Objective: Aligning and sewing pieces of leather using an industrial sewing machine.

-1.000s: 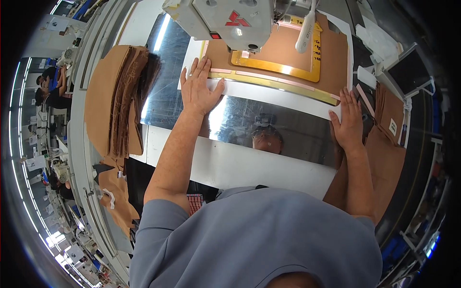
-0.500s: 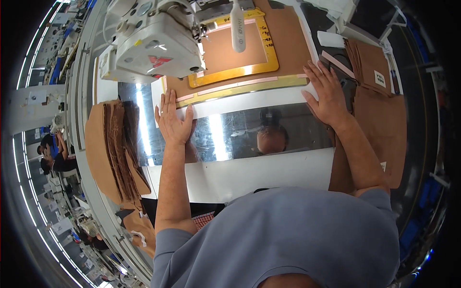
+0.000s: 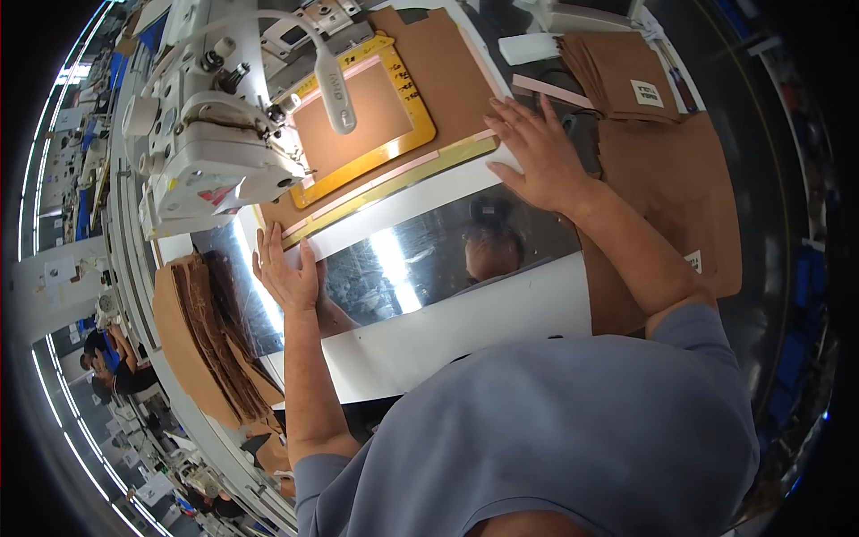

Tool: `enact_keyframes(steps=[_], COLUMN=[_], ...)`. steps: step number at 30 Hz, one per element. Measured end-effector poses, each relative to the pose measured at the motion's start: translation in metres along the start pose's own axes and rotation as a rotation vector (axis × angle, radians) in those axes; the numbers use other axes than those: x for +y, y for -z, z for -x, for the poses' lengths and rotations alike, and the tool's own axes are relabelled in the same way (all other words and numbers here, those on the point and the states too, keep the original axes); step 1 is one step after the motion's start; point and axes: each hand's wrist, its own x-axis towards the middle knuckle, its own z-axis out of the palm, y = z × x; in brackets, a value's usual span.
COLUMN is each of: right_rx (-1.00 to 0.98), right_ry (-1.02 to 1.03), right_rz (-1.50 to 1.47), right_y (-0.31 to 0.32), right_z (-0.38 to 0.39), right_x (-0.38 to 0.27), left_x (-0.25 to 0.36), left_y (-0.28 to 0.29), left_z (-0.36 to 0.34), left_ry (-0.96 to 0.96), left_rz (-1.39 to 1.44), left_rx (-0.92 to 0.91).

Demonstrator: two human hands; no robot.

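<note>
Hands [image 3: 541, 163]: still on white board [image 3: 403, 202] | view: sewing machine [image 3: 210, 154] farther left

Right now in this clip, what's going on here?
A person works at a white sewing machine, both hands open and palm-down. The left hand and right hand are at opposite ends of the near edge of a brown sheet. A yellow frame lies on that sheet, partly beneath the machine head. Neither hand is gripping anything. A stack of brown pieces sits to the left, with more brown material on the right.
</note>
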Motion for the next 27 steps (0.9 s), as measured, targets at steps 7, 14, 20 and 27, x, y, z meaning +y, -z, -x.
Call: enact_keyframes(steps=[7, 14, 20, 27], right_rx=[0.239, 0.308, 0.163, 0.025], right_ry=[0.007, -0.475, -0.575, -0.519], right_rz=[-0.135, 0.097, 0.248, 0.287], right_y=[0.019, 0.051, 0.051, 0.058], right_z=[0.001, 0.002, 0.021, 0.012], right_x=[0.012, 0.094, 0.124, 0.133], left_x=[-0.003, -0.001, -0.007, -0.002], left_y=[-0.004, 0.001, -0.002, 0.006], left_z=[0.002, 0.008, 0.009, 0.016], left_ry=[-0.036, -0.015, -0.012, -0.061], left_rz=[-0.019, -0.079, -0.079, -0.043], left_rx=[0.119, 0.109, 0.116, 0.169])
